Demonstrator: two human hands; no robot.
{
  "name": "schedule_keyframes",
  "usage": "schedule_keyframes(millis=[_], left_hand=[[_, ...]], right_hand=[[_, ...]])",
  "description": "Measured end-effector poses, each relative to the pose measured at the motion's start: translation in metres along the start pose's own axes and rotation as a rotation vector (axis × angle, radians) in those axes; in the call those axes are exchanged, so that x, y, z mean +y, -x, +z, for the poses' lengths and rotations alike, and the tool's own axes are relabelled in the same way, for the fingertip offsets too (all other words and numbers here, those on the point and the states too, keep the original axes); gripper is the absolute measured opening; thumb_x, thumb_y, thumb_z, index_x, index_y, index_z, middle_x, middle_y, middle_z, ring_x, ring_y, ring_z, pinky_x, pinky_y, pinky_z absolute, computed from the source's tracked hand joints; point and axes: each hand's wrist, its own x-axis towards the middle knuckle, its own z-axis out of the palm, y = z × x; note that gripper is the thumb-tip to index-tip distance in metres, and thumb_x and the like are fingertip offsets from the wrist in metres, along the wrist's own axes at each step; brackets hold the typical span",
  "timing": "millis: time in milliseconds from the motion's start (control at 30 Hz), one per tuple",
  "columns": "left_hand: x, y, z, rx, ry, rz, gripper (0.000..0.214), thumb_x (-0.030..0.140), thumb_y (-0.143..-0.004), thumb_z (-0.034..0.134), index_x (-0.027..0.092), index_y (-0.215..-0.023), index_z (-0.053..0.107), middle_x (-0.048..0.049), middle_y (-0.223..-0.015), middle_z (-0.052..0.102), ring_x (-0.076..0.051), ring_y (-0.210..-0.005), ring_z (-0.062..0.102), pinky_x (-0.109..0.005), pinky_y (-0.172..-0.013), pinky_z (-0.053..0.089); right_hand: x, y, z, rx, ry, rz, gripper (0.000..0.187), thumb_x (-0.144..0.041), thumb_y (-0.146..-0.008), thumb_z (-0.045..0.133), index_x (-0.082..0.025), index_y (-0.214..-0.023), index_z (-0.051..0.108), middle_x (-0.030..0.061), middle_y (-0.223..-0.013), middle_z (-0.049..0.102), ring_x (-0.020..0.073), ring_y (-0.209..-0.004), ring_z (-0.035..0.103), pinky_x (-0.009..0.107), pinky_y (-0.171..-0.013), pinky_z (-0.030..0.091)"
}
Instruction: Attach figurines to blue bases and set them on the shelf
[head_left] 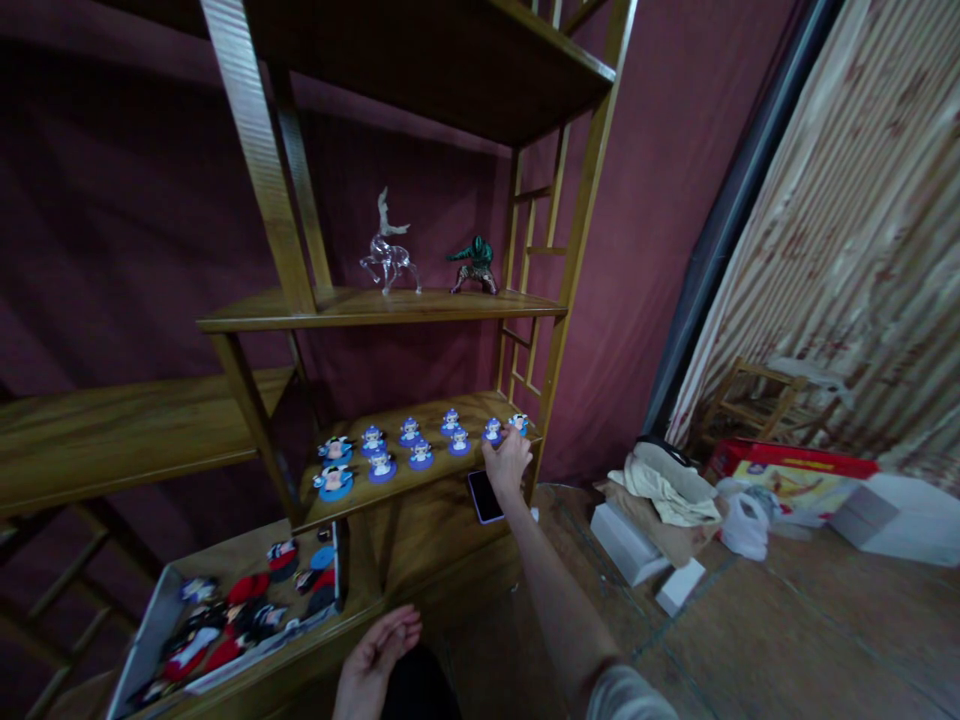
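Note:
Small figurines on round bases stand in two rows on a wooden shelf (pixel 390 490). Most have purple bases, such as one purple-based figurine (pixel 421 455); at the left end a blue-based figurine (pixel 334 483) stands in front of another like it. My right hand (pixel 508 462) is at the right end of the rows, its fingers curled in against a small figurine (pixel 518 423) there; the fingers partly hide it. Just left of the fingertips is a purple-based figurine (pixel 492 431). Low in front of the shelves, my left hand (pixel 381 648) is palm up, fingers loosely bent, holding nothing.
A box (pixel 150 625) of jumbled red, black and blue figurines rests at lower left. Beneath my right hand lies a phone (pixel 484 497). A clear deer figurine (pixel 390 262) and a green figure (pixel 476 264) occupy the shelf above. White boxes (pixel 630 545) and bags lie on the floor, right.

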Motion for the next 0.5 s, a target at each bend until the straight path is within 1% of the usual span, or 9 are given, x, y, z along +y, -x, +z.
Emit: schedule_keyframes(millis=[100,200,300,367,400,433,500], left_hand=[[0.005,0.003,0.005,0.023,0.005,-0.001,0.041,0.042,-0.054,0.077,0.014,-0.084,0.072,-0.0124,-0.091,0.072,-0.027,-0.084,0.066,-0.035,-0.083,0.052],[0.012,0.008,0.01,0.039,0.011,-0.021,0.043,0.041,-0.053,0.078,0.013,-0.084,0.072,-0.0131,-0.091,0.071,-0.027,-0.084,0.066,-0.036,-0.083,0.051],[0.02,0.013,0.011,0.041,0.076,-0.05,0.042,0.038,-0.054,0.078,0.012,-0.087,0.072,-0.0135,-0.093,0.071,-0.028,-0.089,0.065,-0.037,-0.086,0.05],[0.025,0.016,0.008,0.045,0.157,-0.072,0.041,0.034,-0.057,0.077,0.012,-0.091,0.071,-0.0137,-0.095,0.07,-0.028,-0.094,0.064,-0.038,-0.088,0.049],[0.028,0.018,0.005,0.059,0.199,-0.085,0.04,0.031,-0.059,0.077,0.012,-0.093,0.07,-0.0137,-0.097,0.07,-0.028,-0.096,0.063,-0.038,-0.088,0.049],[0.03,0.019,0.001,0.076,0.241,-0.091,0.039,0.029,-0.061,0.076,0.012,-0.096,0.069,-0.0137,-0.099,0.069,-0.027,-0.097,0.063,-0.037,-0.087,0.049],[0.034,0.019,-0.012,0.153,0.288,-0.12,0.035,0.022,-0.062,0.075,0.012,-0.095,0.069,-0.0137,-0.096,0.07,-0.025,-0.09,0.066,-0.035,-0.08,0.052]], right_hand=[[0.0,0.001,-0.001,-0.003,-0.016,-0.004,0.037,-0.034,-0.077,0.05,-0.017,-0.109,0.05,0.0112,-0.105,0.06,0.0288,-0.1,0.046,0.04,-0.082,0.032],[0.001,0.005,-0.008,-0.015,-0.063,-0.034,0.039,-0.034,-0.078,0.049,-0.017,-0.112,0.048,0.012,-0.11,0.058,0.0273,-0.103,0.046,0.04,-0.085,0.034],[0.005,0.019,-0.019,0.005,-0.136,-0.088,0.043,-0.032,-0.079,0.047,-0.017,-0.119,0.045,0.0134,-0.118,0.053,0.0261,-0.11,0.044,0.041,-0.09,0.033],[0.007,0.042,-0.026,0.011,-0.211,-0.124,0.044,-0.028,-0.08,0.045,-0.017,-0.123,0.042,0.0128,-0.119,0.052,0.024,-0.112,0.044,0.041,-0.094,0.033],[0.008,0.057,-0.028,-0.008,-0.26,-0.133,0.043,-0.026,-0.081,0.043,-0.018,-0.123,0.041,0.0123,-0.119,0.052,0.0228,-0.111,0.045,0.04,-0.094,0.034],[0.009,0.074,-0.03,-0.054,-0.305,-0.143,0.042,-0.025,-0.081,0.042,-0.019,-0.122,0.043,0.012,-0.117,0.052,0.0221,-0.111,0.046,0.04,-0.095,0.034],[0.008,0.112,-0.031,-0.196,-0.389,-0.152,0.036,-0.023,-0.081,0.041,-0.021,-0.117,0.048,0.0109,-0.116,0.053,0.0214,-0.111,0.047,0.039,-0.095,0.036]])
